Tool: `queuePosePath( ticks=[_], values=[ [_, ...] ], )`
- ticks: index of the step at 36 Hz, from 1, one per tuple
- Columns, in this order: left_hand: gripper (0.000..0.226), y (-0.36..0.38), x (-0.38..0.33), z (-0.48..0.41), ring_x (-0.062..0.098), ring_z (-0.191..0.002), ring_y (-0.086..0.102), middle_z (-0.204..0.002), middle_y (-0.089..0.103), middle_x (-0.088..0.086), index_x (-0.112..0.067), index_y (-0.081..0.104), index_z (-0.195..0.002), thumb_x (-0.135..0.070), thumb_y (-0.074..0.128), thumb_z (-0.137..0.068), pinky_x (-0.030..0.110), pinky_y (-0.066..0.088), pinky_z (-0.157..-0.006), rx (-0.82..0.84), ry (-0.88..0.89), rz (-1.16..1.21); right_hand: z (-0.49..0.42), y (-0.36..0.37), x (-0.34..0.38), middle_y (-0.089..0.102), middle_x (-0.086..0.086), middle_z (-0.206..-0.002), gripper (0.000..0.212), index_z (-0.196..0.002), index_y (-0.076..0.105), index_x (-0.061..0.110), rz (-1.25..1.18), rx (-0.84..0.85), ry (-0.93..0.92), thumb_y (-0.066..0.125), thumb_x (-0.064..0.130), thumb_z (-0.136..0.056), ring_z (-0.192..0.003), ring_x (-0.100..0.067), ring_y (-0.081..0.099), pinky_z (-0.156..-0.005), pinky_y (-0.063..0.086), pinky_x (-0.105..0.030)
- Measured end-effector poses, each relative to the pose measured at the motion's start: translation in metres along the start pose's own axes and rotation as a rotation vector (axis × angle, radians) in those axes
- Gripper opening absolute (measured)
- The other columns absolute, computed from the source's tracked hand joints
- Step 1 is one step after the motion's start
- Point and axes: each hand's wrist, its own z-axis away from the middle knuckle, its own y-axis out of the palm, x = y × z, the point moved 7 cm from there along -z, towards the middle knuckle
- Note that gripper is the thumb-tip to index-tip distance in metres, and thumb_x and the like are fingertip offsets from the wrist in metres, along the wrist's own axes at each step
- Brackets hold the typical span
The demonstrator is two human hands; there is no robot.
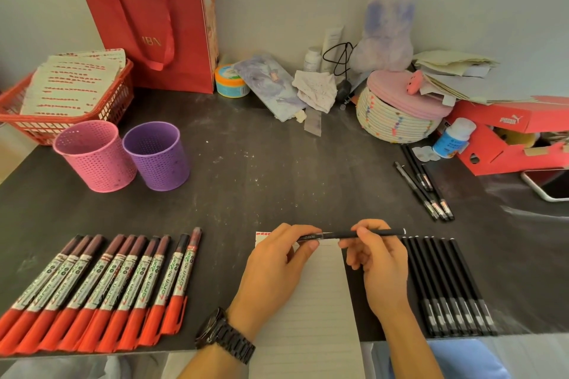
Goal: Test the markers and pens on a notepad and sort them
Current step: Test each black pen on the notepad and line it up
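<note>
Head cam: L hand [277,264], R hand [378,261] grips clamped on 1 pen [335,235] over notepad [314,301]; 10 markers [101,289], 2 cups [95,154].

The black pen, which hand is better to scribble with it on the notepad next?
Probably the right hand. It grips the black pen by its barrel, while the left hand pinches the cap end, ready to pull it off. The notepad lies just beneath both.

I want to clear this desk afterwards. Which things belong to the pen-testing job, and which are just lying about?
Job: held black pen; lined white notepad; row of red-capped markers; row of black pens; pink perforated cup; purple perforated cup.
Lying about: red paper bag; red plastic basket; red shoebox; white phone.
</note>
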Motion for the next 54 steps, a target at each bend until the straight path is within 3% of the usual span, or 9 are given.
queuePosePath(
  ticks=[17, 24, 32, 37, 40, 43, 46, 48, 54],
  values=[
    [0.039, -0.007, -0.006, 0.001, 0.005, -0.072, 0.055, -0.083, 0.063, -0.027, -0.042, 0.070, -0.118, -0.056, 0.053, -0.086, 0.009, 0.040, -0.067, -0.040, 0.032, 0.080, 0.001, 0.003, 0.004, 0.074, -0.014, -0.072, 0.015, -0.087, 0.066, 0.006, 0.091, 0.050, -0.035, 0.057, -0.002, -0.098, -0.052, -0.017, 0.060, -0.051, 0.048, -0.021],
    [0.027, -0.007, -0.005, 0.000, 0.010, -0.078, 0.061, -0.088, 0.069, -0.025, -0.041, 0.071, -0.116, -0.039, 0.067, -0.089, 0.019, 0.048, -0.068, -0.007, 0.011, 0.104, 0.002, 0.011, 0.006, 0.075, -0.014, -0.075, 0.013, -0.091, 0.067, 0.006, 0.106, 0.121, -0.019, 0.063, 0.018, -0.091, -0.060, -0.018, 0.065, -0.055, 0.051, -0.022],
    [0.030, -0.007, -0.009, 0.001, 0.008, -0.084, 0.064, -0.090, 0.070, -0.025, -0.043, 0.069, -0.117, -0.047, 0.060, -0.089, 0.027, 0.052, -0.074, 0.019, 0.038, 0.105, 0.003, 0.016, 0.005, 0.075, -0.011, -0.080, 0.010, -0.095, 0.067, 0.009, 0.186, 0.152, -0.019, 0.063, 0.018, -0.094, -0.067, -0.020, 0.069, -0.058, 0.052, -0.024],
    [0.026, -0.003, -0.013, 0.000, 0.005, -0.082, 0.062, -0.094, 0.067, -0.032, -0.056, 0.063, -0.114, -0.057, 0.054, -0.090, 0.018, 0.047, -0.073, 0.040, 0.073, 0.009, 0.009, 0.023, 0.004, 0.074, -0.006, -0.084, 0.003, -0.097, 0.069, 0.014, 0.296, 0.138, -0.012, 0.071, 0.013, -0.094, -0.073, -0.023, 0.070, -0.068, 0.059, -0.037],
    [0.046, 0.003, -0.002, -0.001, -0.008, -0.092, 0.055, -0.090, 0.064, -0.032, -0.062, 0.044, -0.126, -0.042, 0.066, -0.090, 0.009, 0.041, -0.068, 0.059, 0.008, -0.074, 0.012, 0.016, 0.008, 0.075, -0.004, -0.087, 0.002, -0.099, 0.068, 0.016, 0.248, 0.074, 0.048, 0.067, 0.015, -0.097, -0.078, -0.021, 0.073, -0.065, 0.058, -0.030],
    [0.055, 0.008, 0.006, -0.001, -0.011, -0.092, 0.055, -0.090, 0.060, -0.036, -0.056, 0.040, -0.129, -0.031, 0.070, -0.090, 0.005, 0.039, -0.067, 0.062, -0.028, -0.105, 0.011, -0.008, 0.016, 0.075, -0.003, -0.094, 0.006, -0.104, 0.063, 0.013, 0.148, -0.010, 0.112, 0.059, 0.017, -0.102, -0.086, -0.022, 0.075, -0.068, 0.061, -0.030],
    [0.025, 0.008, 0.003, 0.002, -0.007, -0.094, 0.054, -0.089, 0.059, -0.034, -0.053, 0.059, -0.101, -0.033, 0.070, -0.089, 0.011, 0.043, -0.067, 0.055, -0.006, -0.173, 0.004, -0.052, 0.030, 0.075, -0.002, -0.096, 0.005, -0.103, 0.061, 0.014, 0.211, -0.070, 0.133, 0.056, 0.016, -0.102, -0.092, -0.020, 0.075, -0.076, 0.061, -0.029],
    [0.021, 0.008, 0.000, 0.002, -0.001, -0.093, 0.053, -0.090, 0.057, -0.034, -0.052, 0.064, -0.088, -0.032, 0.070, -0.089, 0.021, 0.050, -0.069, 0.071, 0.009, -0.197, -0.002, -0.091, 0.040, 0.074, -0.004, -0.091, 0.004, -0.100, 0.063, 0.015, 0.333, -0.087, 0.170, 0.059, 0.015, -0.101, -0.090, -0.017, 0.075, -0.079, 0.060, -0.028],
    [0.019, 0.007, -0.005, 0.001, 0.002, -0.093, 0.052, -0.095, 0.058, -0.031, -0.049, 0.065, -0.089, -0.031, 0.068, -0.091, 0.029, 0.051, -0.074, 0.073, 0.012, -0.159, -0.010, -0.198, 0.067, 0.070, -0.001, -0.079, 0.013, -0.107, 0.059, 0.023, 0.785, -0.170, 0.261, 0.066, 0.022, -0.097, -0.071, -0.009, 0.072, -0.081, 0.062, -0.042]
  ],
)
